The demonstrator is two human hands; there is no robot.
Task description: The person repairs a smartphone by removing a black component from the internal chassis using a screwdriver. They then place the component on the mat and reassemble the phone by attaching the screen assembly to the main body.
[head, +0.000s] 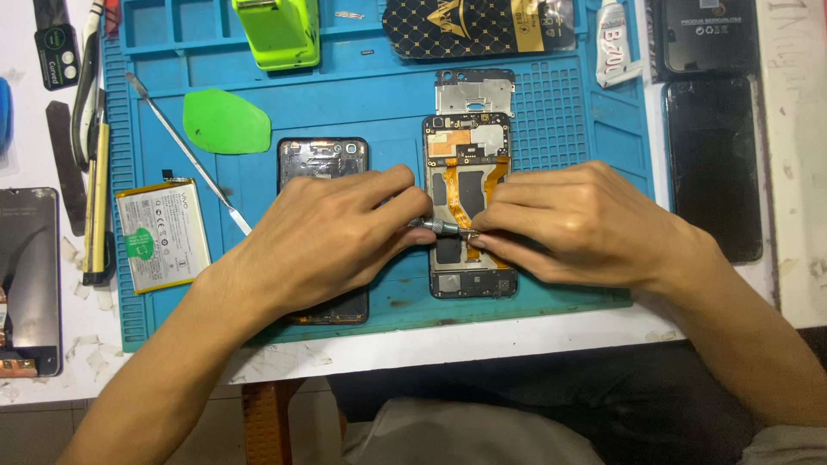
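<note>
From the head camera, both hands meet over an opened phone frame (470, 207) that lies upright on a blue work mat (388, 95), its orange flex cables and dark boards exposed. The left hand (332, 237) pinches a small metal screwdriver (437, 226) between thumb and fingertips, fingers closed on its knurled handle, the tool lying almost level across the middle of the frame. The right hand (577, 224) comes in from the other side, its fingertips closed together at the tool's tip, touching the frame; what they pinch is too small to tell. Under the left hand lies a dark phone back shell (323, 159), just beside the frame. A loose metal shield plate (474, 90) sits just above the frame. Farther left on the mat rest a green pick (226, 122), a thin metal spudger (185, 151) and a white battery (162, 234).
</note>
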